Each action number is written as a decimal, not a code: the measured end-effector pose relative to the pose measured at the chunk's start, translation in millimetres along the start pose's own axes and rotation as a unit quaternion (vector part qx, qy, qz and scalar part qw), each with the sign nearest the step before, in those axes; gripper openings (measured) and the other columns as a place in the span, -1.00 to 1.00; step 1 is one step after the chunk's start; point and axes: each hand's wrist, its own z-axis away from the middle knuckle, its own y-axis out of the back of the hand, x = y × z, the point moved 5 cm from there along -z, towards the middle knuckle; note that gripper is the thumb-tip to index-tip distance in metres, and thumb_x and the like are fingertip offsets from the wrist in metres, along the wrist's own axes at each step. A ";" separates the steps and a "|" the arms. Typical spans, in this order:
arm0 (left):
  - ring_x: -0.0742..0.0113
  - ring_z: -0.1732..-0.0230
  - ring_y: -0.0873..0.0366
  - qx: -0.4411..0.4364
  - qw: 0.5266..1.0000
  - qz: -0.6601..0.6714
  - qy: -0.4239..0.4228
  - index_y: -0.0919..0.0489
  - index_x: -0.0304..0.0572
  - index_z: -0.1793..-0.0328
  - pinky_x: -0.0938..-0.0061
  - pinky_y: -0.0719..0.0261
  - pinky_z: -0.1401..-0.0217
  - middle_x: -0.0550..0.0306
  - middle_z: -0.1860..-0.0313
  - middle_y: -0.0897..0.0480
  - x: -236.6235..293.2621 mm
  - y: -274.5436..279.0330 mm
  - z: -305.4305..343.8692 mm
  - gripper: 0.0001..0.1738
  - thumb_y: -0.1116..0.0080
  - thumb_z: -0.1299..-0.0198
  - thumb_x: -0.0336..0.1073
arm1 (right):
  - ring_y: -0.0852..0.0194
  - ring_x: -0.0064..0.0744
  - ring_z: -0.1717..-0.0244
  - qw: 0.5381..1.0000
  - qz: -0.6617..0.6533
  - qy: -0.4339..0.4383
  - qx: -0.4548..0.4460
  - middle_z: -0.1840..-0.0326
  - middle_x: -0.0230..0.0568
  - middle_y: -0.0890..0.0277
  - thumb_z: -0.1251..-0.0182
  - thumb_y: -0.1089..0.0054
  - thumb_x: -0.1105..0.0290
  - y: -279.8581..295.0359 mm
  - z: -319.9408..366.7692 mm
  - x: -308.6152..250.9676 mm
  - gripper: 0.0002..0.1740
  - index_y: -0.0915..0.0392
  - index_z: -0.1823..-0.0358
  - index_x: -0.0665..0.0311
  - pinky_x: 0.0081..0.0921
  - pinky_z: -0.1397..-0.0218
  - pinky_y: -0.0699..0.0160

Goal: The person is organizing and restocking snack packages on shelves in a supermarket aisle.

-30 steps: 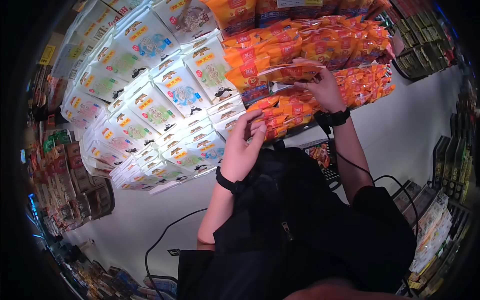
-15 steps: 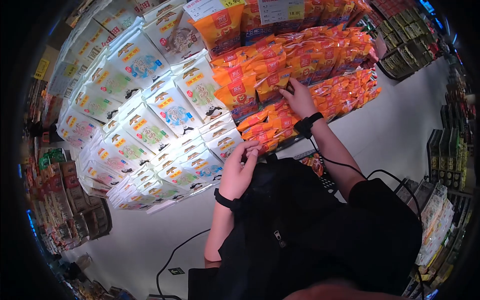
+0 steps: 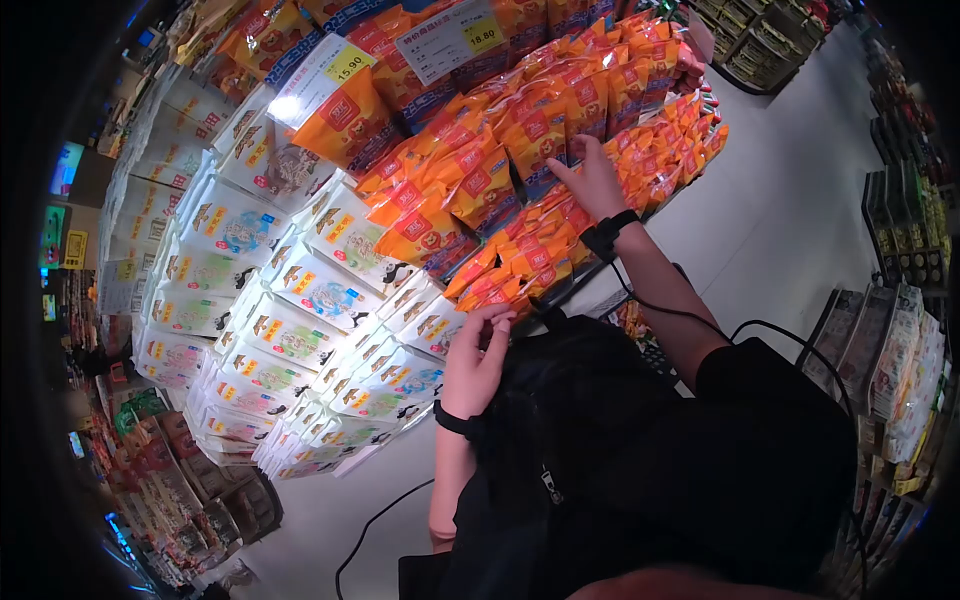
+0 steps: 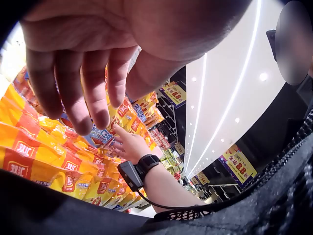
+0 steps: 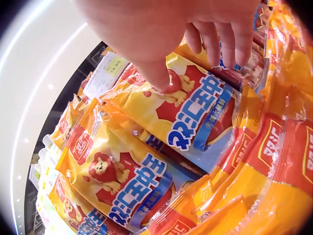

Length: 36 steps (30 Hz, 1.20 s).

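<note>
My right hand [image 3: 592,182] reaches into a row of upright orange sausage bags. In the right wrist view its thumb [image 5: 155,73] lies against the upper front of one sausage bag [image 5: 168,100], which has a lion and blue lettering. The other fingers [image 5: 210,46] extend past that bag's far side, spread from the thumb. Another sausage bag [image 5: 120,176] stands beside it. My left hand [image 3: 475,358] hovers low by the front orange packs [image 3: 490,290], fingers loosely bent and holding nothing. In the left wrist view these fingers [image 4: 73,93] hang down before the orange bags.
White packs with panda prints [image 3: 300,340] fill the display's left side. Price cards [image 3: 450,40] stand over the orange bags at the back. A black cable [image 3: 690,315] runs from my right wrist. Grey floor [image 3: 780,190] and other shelves [image 3: 900,370] lie to the right.
A second ago my right hand held a tilted sausage bag; it then stood in the row, and the hand left it for the bag to its right. The head view has turned.
</note>
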 end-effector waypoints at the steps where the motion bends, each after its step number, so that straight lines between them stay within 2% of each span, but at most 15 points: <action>1: 0.32 -0.25 -0.78 -0.003 1.000 -0.004 0.001 -0.64 -0.35 -0.43 0.41 -0.66 -0.40 0.05 -0.20 -0.84 1.2 -4.1 -1.3 -0.68 -0.20 -0.70 -0.37 | -0.57 0.17 -0.47 0.999 -0.023 -0.015 -0.026 -0.43 0.22 -0.52 -0.47 -0.63 0.07 -5.5 -0.4 6.2 -0.08 -0.33 -0.59 0.50 -0.08 -0.55 -0.58; 5: 0.31 -0.24 -0.78 -0.015 0.999 -0.032 -0.015 -0.64 -0.36 -0.43 0.40 -0.65 -0.40 0.05 -0.19 -0.84 0.1 -18.3 -8.0 -0.68 -0.19 -0.71 -0.37 | -0.49 0.11 -0.57 0.998 -0.019 -0.012 -0.059 -0.60 0.22 -0.38 -0.40 -0.70 0.07 -15.2 -1.0 8.1 0.05 -0.24 -0.68 0.44 -0.07 -0.59 -0.56; 6: 0.31 -0.24 -0.78 -0.019 0.999 -0.037 -0.011 -0.64 -0.36 -0.44 0.40 -0.65 -0.40 0.06 -0.19 -0.84 3.3 -21.2 -8.9 -0.68 -0.19 -0.71 -0.37 | -0.38 0.20 -0.63 0.997 -0.022 -0.017 -0.069 -0.58 0.27 -0.32 -0.35 -0.74 0.11 -16.3 -3.6 7.0 0.10 -0.22 -0.69 0.44 -0.05 -0.68 -0.47; 9: 0.27 -0.26 -0.79 -0.040 0.998 -0.049 -0.002 -0.63 -0.34 -0.44 0.37 -0.66 -0.39 0.01 -0.19 -0.84 12.0 -30.6 -12.8 -0.67 -0.20 -0.70 -0.35 | -0.42 0.24 -0.56 0.997 -0.024 -0.039 -0.068 -0.51 0.24 -0.33 -0.29 -0.79 0.12 -18.3 -9.0 6.0 0.14 -0.21 -0.70 0.42 -0.03 -0.65 -0.49; 13: 0.20 -0.31 -0.79 -0.062 0.994 -0.084 -0.023 -0.62 -0.32 -0.46 0.33 -0.66 -0.42 -0.03 -0.24 -0.82 16.5 -43.3 -18.1 -0.66 -0.21 -0.70 -0.33 | -0.44 0.25 -0.49 0.998 -0.002 0.000 -0.057 -0.45 0.21 -0.35 -0.20 -0.84 0.17 -20.7 -12.0 2.9 0.10 -0.30 -0.63 0.40 -0.04 -0.56 -0.55; 15: 0.27 -0.38 -0.75 -0.069 0.991 -0.110 -0.009 -0.61 -0.29 -0.49 0.34 -0.61 -0.52 0.07 -0.31 -0.80 20.2 -46.3 -19.7 -0.66 -0.17 -0.72 -0.35 | -0.48 0.10 -0.40 0.997 -0.023 -0.007 -0.073 -0.40 0.10 -0.36 -0.18 -0.86 0.13 -25.4 -13.1 7.2 0.08 -0.34 -0.61 0.35 -0.10 -0.51 -0.58; 16: 0.19 -0.36 -0.77 -0.062 0.992 -0.109 -0.018 -0.61 -0.31 -0.48 0.31 -0.64 -0.47 0.00 -0.29 -0.81 21.1 -46.7 -20.3 -0.66 -0.19 -0.71 -0.34 | -0.50 0.02 -0.36 0.996 -0.033 -0.010 -0.081 -0.38 0.05 -0.36 -0.17 -0.86 0.12 -27.2 -13.6 9.1 0.07 -0.36 -0.59 0.33 -0.13 -0.49 -0.59; 18: 0.04 -0.31 -0.81 -0.046 0.993 -0.106 -0.036 -0.61 -0.35 -0.44 0.25 -0.70 -0.39 -0.14 -0.24 -0.82 22.4 -47.1 -20.0 -0.64 -0.22 -0.69 -0.30 | -0.51 0.05 -0.38 0.997 -0.012 0.004 -0.076 -0.38 0.06 -0.38 -0.16 -0.87 0.16 -20.4 -17.4 9.1 0.02 -0.40 -0.54 0.30 -0.12 -0.49 -0.59; 22: 0.04 -0.32 -0.80 -0.032 0.995 -0.091 -0.011 -0.61 -0.35 -0.45 0.26 -0.70 -0.40 -0.14 -0.26 -0.82 21.3 -39.7 -16.6 -0.64 -0.20 -0.70 -0.30 | -0.51 0.19 -0.43 0.997 -0.002 0.059 -0.055 -0.42 0.14 -0.47 -0.17 -0.85 0.23 -12.6 -16.3 8.4 -0.12 -0.49 -0.44 0.26 -0.01 -0.54 -0.54; 25: 0.04 -0.32 -0.81 -0.023 0.997 -0.076 0.001 -0.60 -0.36 -0.45 0.26 -0.70 -0.39 -0.13 -0.26 -0.83 17.9 -32.5 -13.9 -0.64 -0.20 -0.70 -0.30 | -0.58 0.13 -0.40 0.992 -0.058 0.072 -0.084 -0.33 0.07 -0.59 -0.21 -0.80 0.32 -8.5 -14.5 5.0 -0.23 -0.53 -0.39 0.28 -0.03 -0.51 -0.57; 26: 0.04 -0.32 -0.81 -0.021 0.997 -0.068 0.002 -0.60 -0.36 -0.45 0.26 -0.70 -0.39 -0.13 -0.26 -0.83 15.7 -31.1 -14.0 -0.64 -0.19 -0.70 -0.30 | -0.67 0.11 -0.37 0.986 -0.120 0.029 -0.115 -0.27 0.03 -0.67 -0.26 -0.75 0.41 -9.7 -13.7 6.5 -0.30 -0.55 -0.36 0.31 -0.10 -0.44 -0.64; 28: 0.05 -0.33 -0.80 -0.019 0.998 -0.063 -0.006 -0.60 -0.36 -0.45 0.26 -0.70 -0.38 -0.13 -0.26 -0.83 10.2 -29.4 -11.0 -0.64 -0.19 -0.70 -0.30 | -0.72 0.07 -0.36 0.984 -0.130 0.057 -0.109 -0.27 0.03 -0.69 -0.28 -0.74 0.43 -11.3 -13.1 2.2 -0.30 -0.53 -0.38 0.33 -0.15 -0.40 -0.68; 33: 0.13 -0.29 -0.79 -0.018 0.997 -0.064 -0.042 -0.60 -0.35 -0.46 0.31 -0.70 -0.36 -0.07 -0.27 -0.83 12.6 -17.6 -3.4 -0.65 -0.18 -0.71 -0.32 | -0.76 -0.14 -0.35 0.986 -0.153 0.050 -0.048 -0.26 -0.07 -0.71 -0.32 -0.74 0.43 12.2 -7.6 -38.2 -0.32 -0.50 -0.36 0.33 -0.26 -0.35 -0.73; 35: 0.22 -0.25 -0.78 -0.010 0.999 -0.038 -0.018 -0.59 -0.36 -0.47 0.35 -0.68 -0.37 -0.03 -0.26 -0.83 15.2 -9.0 2.9 -0.65 -0.17 -0.71 -0.34 | -0.75 -0.24 -0.33 0.987 -0.158 0.015 -0.017 -0.23 -0.11 -0.71 -0.34 -0.74 0.42 36.2 -1.6 -70.9 -0.33 -0.49 -0.36 0.31 -0.31 -0.33 -0.75; 36: 0.27 -0.23 -0.77 -0.007 1.000 -0.025 -0.008 -0.58 -0.37 -0.48 0.37 -0.67 -0.38 -0.01 -0.26 -0.83 15.3 -4.6 2.6 -0.65 -0.17 -0.72 -0.36 | -0.75 -0.33 -0.28 0.990 -0.135 0.037 0.005 -0.24 -0.14 -0.68 -0.35 -0.75 0.40 46.3 -2.2 -74.1 -0.34 -0.48 -0.34 0.32 -0.36 -0.32 -0.78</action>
